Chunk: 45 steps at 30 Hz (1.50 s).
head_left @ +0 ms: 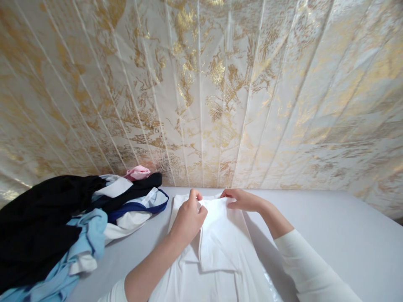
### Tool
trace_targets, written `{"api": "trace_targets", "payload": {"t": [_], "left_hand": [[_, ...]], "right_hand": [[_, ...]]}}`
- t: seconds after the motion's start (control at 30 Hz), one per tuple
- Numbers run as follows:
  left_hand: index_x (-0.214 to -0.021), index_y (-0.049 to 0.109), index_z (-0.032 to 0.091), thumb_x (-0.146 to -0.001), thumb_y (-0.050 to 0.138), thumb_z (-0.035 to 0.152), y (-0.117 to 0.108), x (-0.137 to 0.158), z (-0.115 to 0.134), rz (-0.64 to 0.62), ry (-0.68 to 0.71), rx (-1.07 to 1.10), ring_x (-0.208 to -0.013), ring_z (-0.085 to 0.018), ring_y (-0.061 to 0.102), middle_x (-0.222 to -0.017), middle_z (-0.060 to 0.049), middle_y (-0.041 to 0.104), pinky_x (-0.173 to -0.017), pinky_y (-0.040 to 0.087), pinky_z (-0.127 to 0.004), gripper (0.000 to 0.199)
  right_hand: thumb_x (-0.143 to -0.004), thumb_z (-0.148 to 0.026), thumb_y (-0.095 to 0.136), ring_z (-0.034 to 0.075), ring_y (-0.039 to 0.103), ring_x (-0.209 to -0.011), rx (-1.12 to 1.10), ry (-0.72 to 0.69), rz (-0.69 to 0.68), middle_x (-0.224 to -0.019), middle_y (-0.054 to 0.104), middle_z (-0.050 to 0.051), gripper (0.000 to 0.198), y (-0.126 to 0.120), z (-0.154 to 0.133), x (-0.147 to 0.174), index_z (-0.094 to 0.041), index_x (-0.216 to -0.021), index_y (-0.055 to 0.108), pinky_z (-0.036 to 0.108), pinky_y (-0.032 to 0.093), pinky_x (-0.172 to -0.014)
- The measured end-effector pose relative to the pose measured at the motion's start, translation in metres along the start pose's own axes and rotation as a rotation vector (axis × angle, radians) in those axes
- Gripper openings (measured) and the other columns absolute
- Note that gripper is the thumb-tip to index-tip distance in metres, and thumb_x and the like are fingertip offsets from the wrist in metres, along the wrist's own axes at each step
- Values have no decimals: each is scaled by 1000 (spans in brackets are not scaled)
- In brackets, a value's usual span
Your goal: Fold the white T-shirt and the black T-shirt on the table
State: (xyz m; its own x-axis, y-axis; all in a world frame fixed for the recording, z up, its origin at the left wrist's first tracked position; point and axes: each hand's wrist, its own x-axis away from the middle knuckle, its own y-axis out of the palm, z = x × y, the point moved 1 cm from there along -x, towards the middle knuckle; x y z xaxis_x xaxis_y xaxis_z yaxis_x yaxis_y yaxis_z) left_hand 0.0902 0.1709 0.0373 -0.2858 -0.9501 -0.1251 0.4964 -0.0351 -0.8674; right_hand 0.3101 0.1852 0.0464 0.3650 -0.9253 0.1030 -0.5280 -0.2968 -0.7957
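A white garment (220, 247) lies partly folded on the table in front of me, its lower part running out of view. My left hand (190, 214) is closed in a pinch on an edge of a folded-over flap of the garment, left of its middle. At the far right corner of the garment, my right hand (242, 199) has its thumb and fingers closed over the cloth. Between the two hands the flap lies across the garment's upper part, with a few creases below it. Both fingertips are partly hidden by the hands and cloth.
On the left is a loose heap of clothes: a black garment (40, 222), a light blue one (91, 235), white pieces, a navy-edged piece (138, 207) and a pink one (137, 172). A white and gold patterned curtain (201, 92) hangs behind the pale table (333, 235).
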Motion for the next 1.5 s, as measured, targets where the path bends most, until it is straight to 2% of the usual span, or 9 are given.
{"api": "trace_targets", "payload": {"t": [0.2,0.33,0.47,0.57,0.73,0.9,1.1,1.3,1.5], "left_hand": [[-111,44,19,-80,48,8,6,1,-12,-120,-37,-211,-76,-25,68,-76,-5,67,-62,39,-28,33],[-119,47,12,-80,45,6,0,7,-5,-99,18,-292,-91,-31,66,-97,-15,68,-73,45,-36,40],[-131,45,17,-85,41,4,-2,20,8,-39,234,-295,-127,-28,46,-138,-14,49,-102,34,-41,48],[-138,42,18,-93,42,18,10,32,8,-136,442,-239,-139,-24,31,-149,-10,38,-112,25,-41,46],[-148,27,12,-97,41,42,29,38,-10,-279,440,-223,-145,-24,15,-156,-12,21,-117,15,-44,61],[-149,26,13,-95,39,54,27,32,-32,-222,411,-279,-145,-24,16,-156,-13,20,-116,18,-42,69],[-149,27,14,-97,28,58,30,21,-51,-98,450,-315,-144,-24,18,-156,-11,21,-115,21,-42,68],[-148,27,15,-103,18,36,16,35,-59,33,458,-290,-144,-17,21,-155,-9,25,-113,27,-37,51],[-147,32,17,-101,31,42,17,76,-76,101,465,-350,-141,-22,28,-153,-9,31,-111,31,-39,52]], "right_hand": [[-76,-12,57,22,63,-95,187,102,129,-100,72,5,26,8,3,-4,-19,-98,67,34,36,-89],[-78,-10,55,23,60,-101,296,116,182,-97,72,5,25,10,3,-5,-21,-96,67,36,33,-91],[-79,-3,46,25,54,-110,383,126,299,-111,66,11,35,22,-5,-4,-17,-105,64,37,34,-90],[-84,-3,39,23,50,-119,398,116,371,-132,54,14,44,47,-15,-1,-15,-124,54,35,35,-94],[-98,-33,35,27,26,-141,441,102,395,-154,30,17,47,85,-20,5,-12,-140,42,42,24,-110],[-98,-46,31,29,17,-144,471,188,378,-157,20,15,61,84,-10,-2,-7,-145,35,46,19,-113],[-97,-46,37,29,23,-143,452,142,450,-154,28,16,59,79,-2,-13,-9,-143,40,47,22,-112],[-99,-32,33,21,33,-139,472,58,473,-150,38,11,45,69,-14,3,-16,-138,47,39,33,-108],[-97,-46,35,27,21,-144,462,-47,382,-155,26,10,58,114,-44,42,-13,-146,36,45,25,-114]]}}
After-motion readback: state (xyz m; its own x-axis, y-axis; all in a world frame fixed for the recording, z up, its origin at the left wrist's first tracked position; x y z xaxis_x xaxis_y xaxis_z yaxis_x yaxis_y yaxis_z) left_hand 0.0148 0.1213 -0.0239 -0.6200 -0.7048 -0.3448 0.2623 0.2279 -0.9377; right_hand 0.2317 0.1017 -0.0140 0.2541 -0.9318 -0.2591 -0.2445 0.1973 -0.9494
